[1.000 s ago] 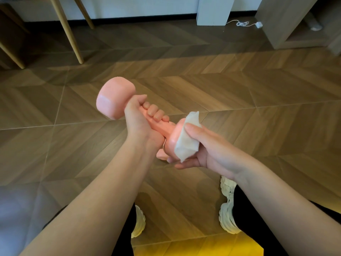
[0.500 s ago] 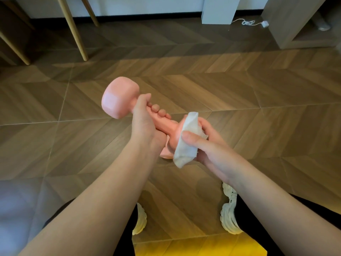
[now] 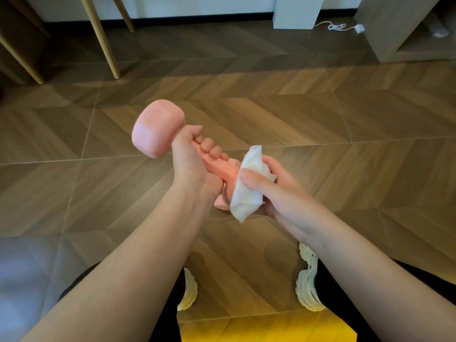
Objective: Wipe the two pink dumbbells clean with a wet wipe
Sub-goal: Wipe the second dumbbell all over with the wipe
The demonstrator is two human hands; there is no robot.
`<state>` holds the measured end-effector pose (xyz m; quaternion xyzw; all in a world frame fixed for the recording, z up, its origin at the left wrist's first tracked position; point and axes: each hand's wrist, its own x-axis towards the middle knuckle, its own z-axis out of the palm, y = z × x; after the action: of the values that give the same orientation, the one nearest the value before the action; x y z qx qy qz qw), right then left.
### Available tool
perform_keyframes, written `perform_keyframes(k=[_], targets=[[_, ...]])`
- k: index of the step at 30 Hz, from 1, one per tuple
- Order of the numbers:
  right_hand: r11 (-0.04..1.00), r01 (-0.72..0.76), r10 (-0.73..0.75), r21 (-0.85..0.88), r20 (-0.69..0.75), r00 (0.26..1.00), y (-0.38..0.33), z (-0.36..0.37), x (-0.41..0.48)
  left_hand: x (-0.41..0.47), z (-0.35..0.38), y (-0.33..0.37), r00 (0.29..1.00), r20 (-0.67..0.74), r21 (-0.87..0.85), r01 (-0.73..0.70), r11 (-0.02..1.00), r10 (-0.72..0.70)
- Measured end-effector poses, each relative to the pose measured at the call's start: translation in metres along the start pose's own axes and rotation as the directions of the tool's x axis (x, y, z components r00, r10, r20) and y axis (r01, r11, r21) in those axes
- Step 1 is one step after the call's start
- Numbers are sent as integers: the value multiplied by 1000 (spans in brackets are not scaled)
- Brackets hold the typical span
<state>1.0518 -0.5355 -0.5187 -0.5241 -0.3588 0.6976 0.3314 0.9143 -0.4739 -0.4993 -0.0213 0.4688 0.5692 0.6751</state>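
A room in a home, herringbone wood floor [image 3: 296, 114], slim wooden furniture legs [image 3: 100, 37], white charger cable [image 3: 338, 27] by the wall, low wooden cabinet [image 3: 385, 25]

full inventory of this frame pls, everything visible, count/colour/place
dumbbell: 1 in view, pink, held in the air at centre, far head up-left, near head under the wipe
wet wipe: 1, white, crumpled over the near head
floor: brown wood-look herringbone
furniture legs: several, light wood, top left
white box: 1, top centre-right, against the wall
cable: 1, white, with a small plug block, on the floor top right
cabinet: 1, beige wood, top right
shoes: 2, off-white, bottom
trouser legs: black, bottom
left hand: gripping the handle
right hand: pressing the wipe on
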Motion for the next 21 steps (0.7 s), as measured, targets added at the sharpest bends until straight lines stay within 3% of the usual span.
perform_keyframes(k=[2,7,14,19,21], targets=[[999,-38,38,16,-33,999,0,1,2,-1,3,-1,1000,10,14,2,1000,-2],[988,-85,71,126,112,991,-4,-12,3,1,4,3,1000,10,3,-27,1000,27],[1000,1,-2,-25,-46,999,4,2,3,-1,4,-2,1000,6,-1,-20,1000,20],[999,19,-23,33,141,990,-5,-13,2,1,4,7,998,27,3,-51,999,51],[1000,18,-17,-7,149,989,-5,-14,1,0,3,6,999,25,0,-39,999,39]])
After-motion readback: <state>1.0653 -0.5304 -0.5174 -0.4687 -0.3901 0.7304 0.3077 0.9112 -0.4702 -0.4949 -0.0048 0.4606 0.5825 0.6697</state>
